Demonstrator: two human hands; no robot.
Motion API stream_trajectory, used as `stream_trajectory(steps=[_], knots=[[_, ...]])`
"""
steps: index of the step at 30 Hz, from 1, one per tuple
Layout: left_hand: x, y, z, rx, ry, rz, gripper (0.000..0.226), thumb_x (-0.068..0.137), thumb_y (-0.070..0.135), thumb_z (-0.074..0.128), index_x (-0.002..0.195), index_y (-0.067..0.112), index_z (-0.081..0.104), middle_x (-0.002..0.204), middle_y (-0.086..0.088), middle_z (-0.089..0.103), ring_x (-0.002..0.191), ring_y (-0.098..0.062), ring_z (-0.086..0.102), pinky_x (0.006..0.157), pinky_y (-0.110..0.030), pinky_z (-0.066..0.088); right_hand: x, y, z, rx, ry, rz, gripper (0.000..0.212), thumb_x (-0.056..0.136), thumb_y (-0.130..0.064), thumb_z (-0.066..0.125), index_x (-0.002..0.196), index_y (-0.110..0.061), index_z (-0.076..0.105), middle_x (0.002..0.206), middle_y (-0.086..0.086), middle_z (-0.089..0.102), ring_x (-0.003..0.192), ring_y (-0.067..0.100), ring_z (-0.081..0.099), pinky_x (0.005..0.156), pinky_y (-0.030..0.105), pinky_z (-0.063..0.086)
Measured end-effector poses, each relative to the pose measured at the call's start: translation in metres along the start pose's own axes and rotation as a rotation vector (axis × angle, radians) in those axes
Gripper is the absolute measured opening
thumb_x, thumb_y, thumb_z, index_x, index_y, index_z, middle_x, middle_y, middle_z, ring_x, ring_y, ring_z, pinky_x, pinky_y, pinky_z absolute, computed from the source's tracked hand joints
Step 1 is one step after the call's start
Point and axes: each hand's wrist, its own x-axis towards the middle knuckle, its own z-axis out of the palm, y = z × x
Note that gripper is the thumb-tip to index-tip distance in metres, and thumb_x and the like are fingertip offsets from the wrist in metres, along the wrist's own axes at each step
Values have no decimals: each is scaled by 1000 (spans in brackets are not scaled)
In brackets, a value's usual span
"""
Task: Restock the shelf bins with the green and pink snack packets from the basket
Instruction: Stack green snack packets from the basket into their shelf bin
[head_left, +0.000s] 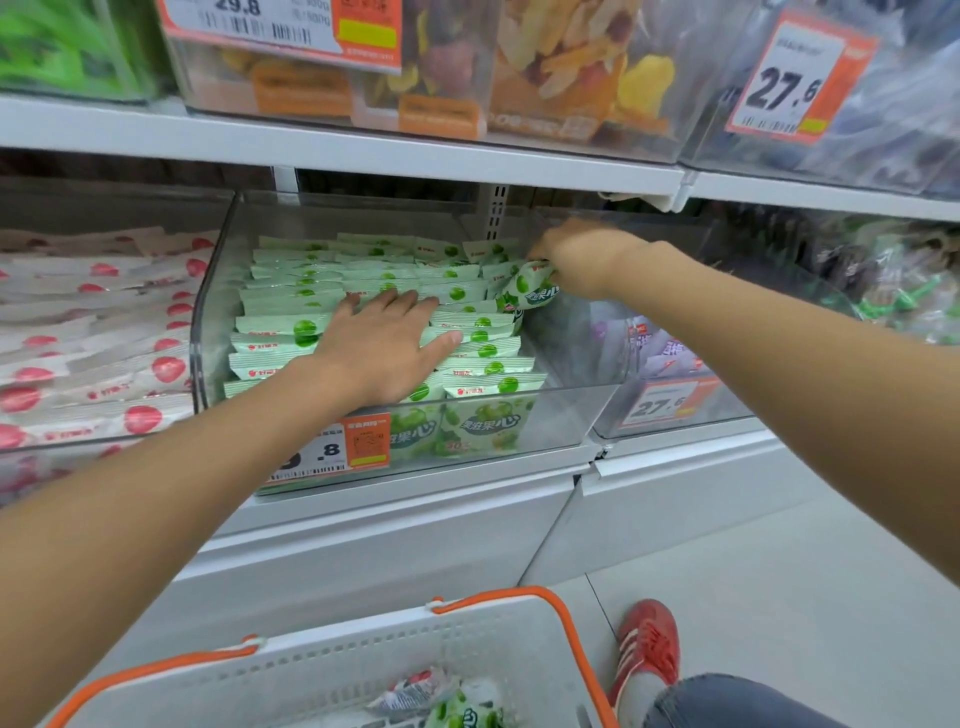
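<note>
Left grip (382, 348) is down flat, fingers straight and spread, pressing on the rows of green packets (291, 325) in the clear bin (571, 415). It holds nothing; it just pins the stack. Over on the far side, the right grip (576, 257) has its fingers curled round one green packet (530, 291), tilted on edge at the right rear of the bin, touching the end of the back rows.

This looks like the tuck-in: one more packet going into a nearly full bin. The bare strip runs along the bin's right wall, so that's the place to build. The flat hand is doing the right job, and it should push the rows gently leftward so the slot opens up. The new packet wants to go in standing, printed face forward, lined up with its neighbours, not jammed on top where it would slide off.

The shelf edge above sits close over the right wrist, so a low, level entry is safer than a drop from above. These packets look soft and puffy, so a light pinch on the seam should do.

The basket (363, 642) sits below on the floor with packets (460, 709) in it, so the job seems well short of finished. The pink packets (104, 338) lie in the bin just left.
</note>
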Motion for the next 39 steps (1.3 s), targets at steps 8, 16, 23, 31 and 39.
stream_trajectory(steps=[8,16,23,31,39], knots=[[-2,1,-2,-4,3,4,71,95,65,9,156,27,14,162,-1,19,149,-21,15,120,-50,9,-12,9,-4,-1,40,-47,40,87,6,51,122,-11,60,102,14,57,85,30,54,70,32,40],[-1,0,0,8,2,-10,72,94,66,9,155,28,15,161,-1,21,149,-21,16,120,-51,10,8,-13,10,20,6,18,40,84,14,48,118,-5,59,96,13,58,78,30,56,66,32,44],[-1,1,0,-1,4,-6,72,95,65,10,155,27,15,161,-1,21,149,-21,16,120,-51,10,31,-25,35,175,-38,85,39,88,6,53,125,-5,57,120,15,58,104,31,59,79,33,48],[-1,0,0,-20,2,-10,71,95,65,12,155,28,15,161,-1,21,149,-21,17,119,-49,11,31,-30,40,152,-68,99,29,87,5,57,114,-4,58,114,16,59,83,28,53,72,31,46],[-21,15,-28,-304,221,-3,41,96,44,52,133,27,56,137,2,58,125,-21,53,108,-43,39,-21,-35,26,380,227,164,27,83,-2,56,108,-9,65,108,13,65,99,32,60,77,33,48]])
